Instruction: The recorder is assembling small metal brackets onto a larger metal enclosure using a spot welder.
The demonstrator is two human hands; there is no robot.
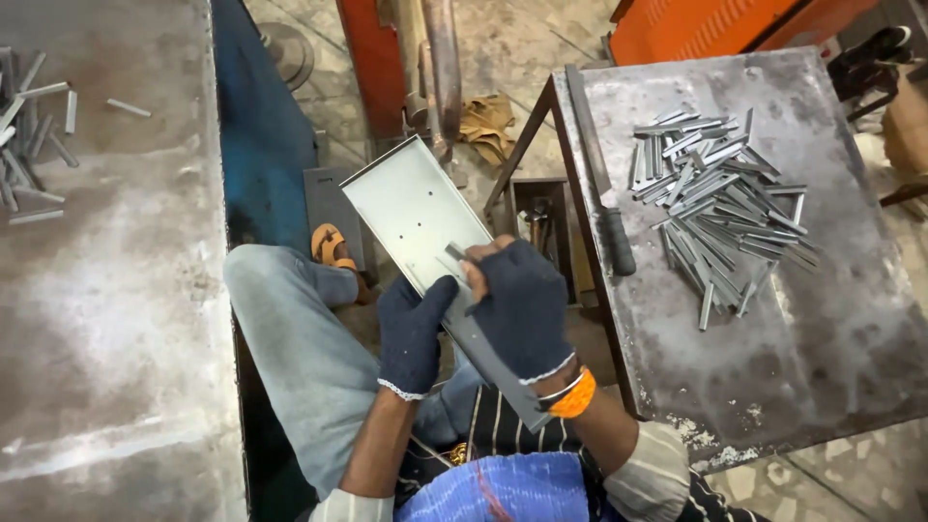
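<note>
Tray [411,208] lies at frame centre, long axis running from upper left to lower right. Left hand [414,333] clasps its lower left edge. Right hand [522,304] pinches a small strip [454,253] against the tray face, with the strip pile [715,213] nearer this hand.

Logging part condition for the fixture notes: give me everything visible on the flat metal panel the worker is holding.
The metal panel is a long, pale grey rectangular sheet, apparently thin steel, with a raised folded lip along its edges and a few small holes in its face. It is held tilted over the person's lap, its far end pointing up and left toward the floor. The gloved left hand grips its lower left edge; the gloved right hand presses a small metal strip against its face. The near end is hidden behind the hands.
</note>
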